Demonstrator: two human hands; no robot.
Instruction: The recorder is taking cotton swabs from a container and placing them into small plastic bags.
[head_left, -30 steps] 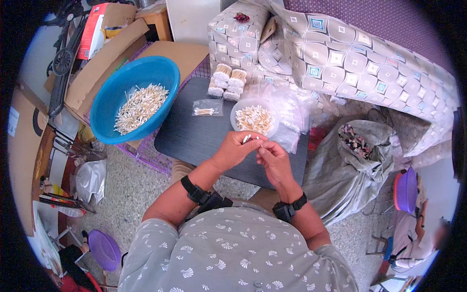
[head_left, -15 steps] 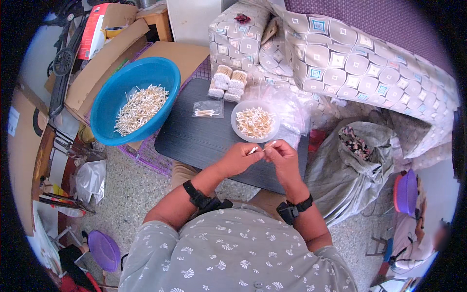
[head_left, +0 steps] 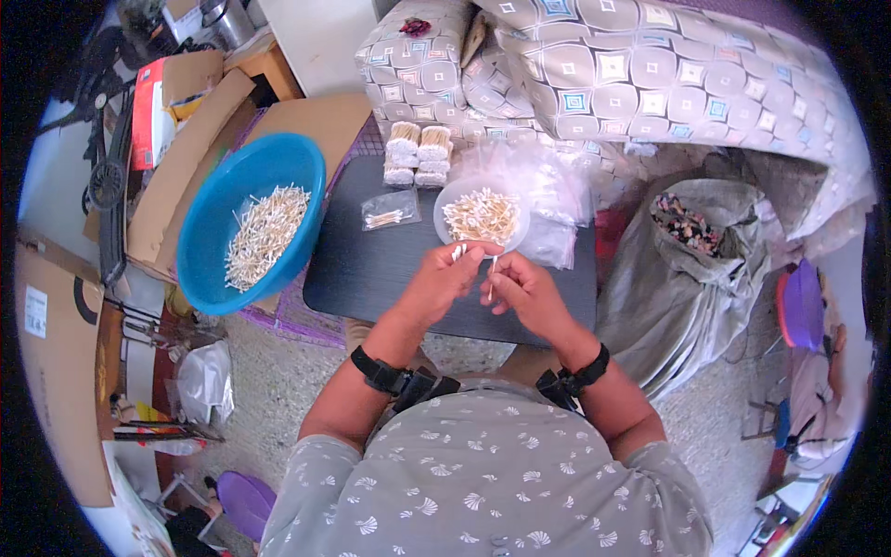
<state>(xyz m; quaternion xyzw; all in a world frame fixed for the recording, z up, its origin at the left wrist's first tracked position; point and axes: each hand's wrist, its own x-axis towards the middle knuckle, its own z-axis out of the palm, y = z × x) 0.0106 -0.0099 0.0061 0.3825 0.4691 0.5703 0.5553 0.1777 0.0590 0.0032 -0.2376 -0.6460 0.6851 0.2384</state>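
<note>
My left hand (head_left: 444, 280) is closed around a few cotton swabs (head_left: 458, 252), their white tips showing above the fingers. Close beside it, my right hand (head_left: 527, 293) pinches a single cotton swab (head_left: 492, 277), held nearly upright. Both hands are just in front of a white plastic bowl (head_left: 523, 223) filled with loose cotton swabs (head_left: 481, 215). Left of that bowl, a small clear bag (head_left: 405, 204) with a few swabs in it lies on the dark table (head_left: 357, 269). Stacked bundles of swabs (head_left: 419, 153) stand behind the bag.
A large blue basin (head_left: 197, 260) of loose swabs stands left of the table. Clear plastic bags (head_left: 557, 190) are heaped right of the bowl. A patterned covered sofa (head_left: 640, 74) is behind, and a grey cloth sack (head_left: 682, 288) stands at the right.
The view has shifted somewhat. Both hands are nearer the bowl. The swab in my right hand, tilted with its tip upward before, now hangs nearly vertical below the fingertips.
</note>
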